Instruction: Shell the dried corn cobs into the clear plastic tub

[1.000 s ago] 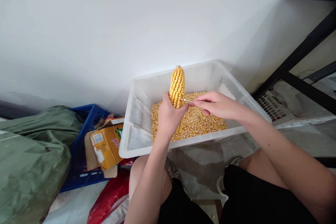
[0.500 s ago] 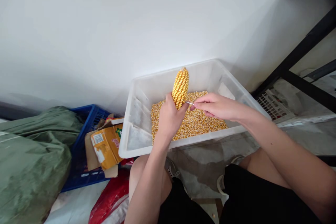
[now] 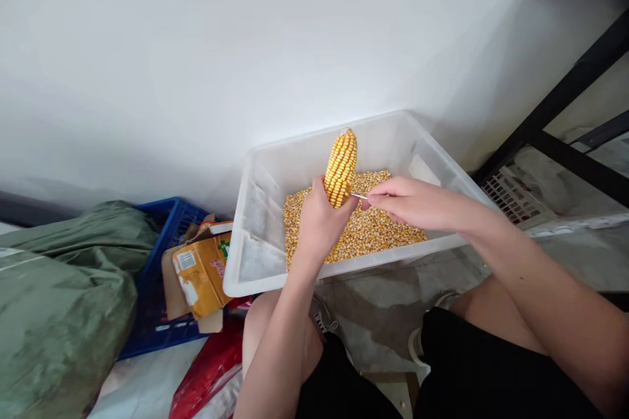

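My left hand [image 3: 322, 222] is wrapped round the lower part of a yellow corn cob [image 3: 341, 167], which stands nearly upright and leans slightly right. My right hand [image 3: 405, 200] pinches a thin metal tool [image 3: 359, 196], its tip at the cob's lower right side by my left thumb. Most of the tool's grip end is hidden in my fingers, so its exact kind does not show. Both hands are over a translucent white plastic bin [image 3: 263, 173]. Loose corn kernels [image 3: 378, 239] cover much of the bin's bottom.
Left of the bin, a torn orange cardboard box [image 3: 204, 275] lies by a blue plastic crate [image 3: 157, 275] and a green cloth bundle [image 3: 63, 294]. A red bag [image 3: 211, 366] is below. On the right stand a black metal frame [image 3: 555, 101] and a white basket [image 3: 511, 200].
Both hands, the cob and the tool have shifted slightly right. The tool's tip stays at the cob's lower right side.
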Available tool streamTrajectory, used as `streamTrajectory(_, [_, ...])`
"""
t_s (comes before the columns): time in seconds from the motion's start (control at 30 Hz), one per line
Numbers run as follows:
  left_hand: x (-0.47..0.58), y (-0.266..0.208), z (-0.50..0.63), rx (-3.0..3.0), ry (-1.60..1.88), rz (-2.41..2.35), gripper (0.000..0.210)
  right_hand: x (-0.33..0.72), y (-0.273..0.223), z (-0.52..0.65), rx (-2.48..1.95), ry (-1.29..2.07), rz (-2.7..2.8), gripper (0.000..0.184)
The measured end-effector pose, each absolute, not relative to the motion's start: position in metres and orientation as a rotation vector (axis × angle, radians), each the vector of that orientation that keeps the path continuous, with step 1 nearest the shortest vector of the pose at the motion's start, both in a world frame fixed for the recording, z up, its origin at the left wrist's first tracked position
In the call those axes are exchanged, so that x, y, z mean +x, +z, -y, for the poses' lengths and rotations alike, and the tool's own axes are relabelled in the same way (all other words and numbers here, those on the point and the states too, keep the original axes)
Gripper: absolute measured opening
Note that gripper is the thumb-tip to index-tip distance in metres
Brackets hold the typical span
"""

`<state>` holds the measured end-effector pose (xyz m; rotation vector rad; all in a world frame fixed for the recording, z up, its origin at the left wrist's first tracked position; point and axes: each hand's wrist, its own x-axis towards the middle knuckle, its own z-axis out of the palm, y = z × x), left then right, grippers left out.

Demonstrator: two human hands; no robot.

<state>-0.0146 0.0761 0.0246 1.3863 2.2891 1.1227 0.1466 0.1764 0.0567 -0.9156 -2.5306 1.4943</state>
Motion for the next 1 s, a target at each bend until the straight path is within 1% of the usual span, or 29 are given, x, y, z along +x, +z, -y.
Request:
streamTrajectory(0.1, [-0.011, 0.025, -0.076, 1.423, 1.072, -2.348, 0.037, 0.144, 0.057, -0.166, -0.966, 1.275, 2.595, 0.038])
streamTrajectory(0.17, [-0.011, 0.025, -0.076, 1.44, 1.068, -2.345, 0.037, 0.143, 0.056, -0.165, -0.955, 1.277, 2.606, 0.037])
streamTrajectory(0.27, [-0.013, 0.025, -0.075, 1.433, 1.096, -2.309, 0.04, 0.144, 0.055, -0.171, -0.879, 1.461, 2.571, 0.029])
streamTrajectory(0.33, [-0.015, 0.024, -0.075, 1.416, 1.135, -2.274, 0.041, 0.145, 0.056, -0.177, -0.847, 1.621, 2.518, 0.027])
streamTrajectory(0.5, [-0.02, 0.024, -0.074, 1.355, 1.209, -2.155, 0.037, 0.149, 0.055, -0.191, -0.753, 1.983, 2.391, 0.032])
streamTrajectory(0.63, [-0.021, 0.025, -0.074, 1.342, 1.212, -1.99, 0.035, 0.149, 0.05, -0.197, -0.628, 2.091, 2.373, 0.034])
streamTrajectory(0.7, [-0.021, 0.025, -0.074, 1.339, 1.205, -1.932, 0.036, 0.151, 0.05, -0.198, -0.653, 2.055, 2.394, 0.033])
streamTrajectory(0.8, [-0.022, 0.024, -0.075, 1.303, 1.193, -1.998, 0.038, 0.157, 0.056, -0.199, -0.702, 1.885, 2.472, 0.033])
streamTrajectory(0.9, [-0.022, 0.024, -0.075, 1.29, 1.125, -2.115, 0.04, 0.159, 0.06, -0.196, -0.688, 1.604, 2.514, 0.029])
streamTrajectory(1.0, [-0.022, 0.023, -0.076, 1.292, 1.059, -2.16, 0.047, 0.151, 0.055, -0.186, -0.737, 1.269, 2.41, 0.023])
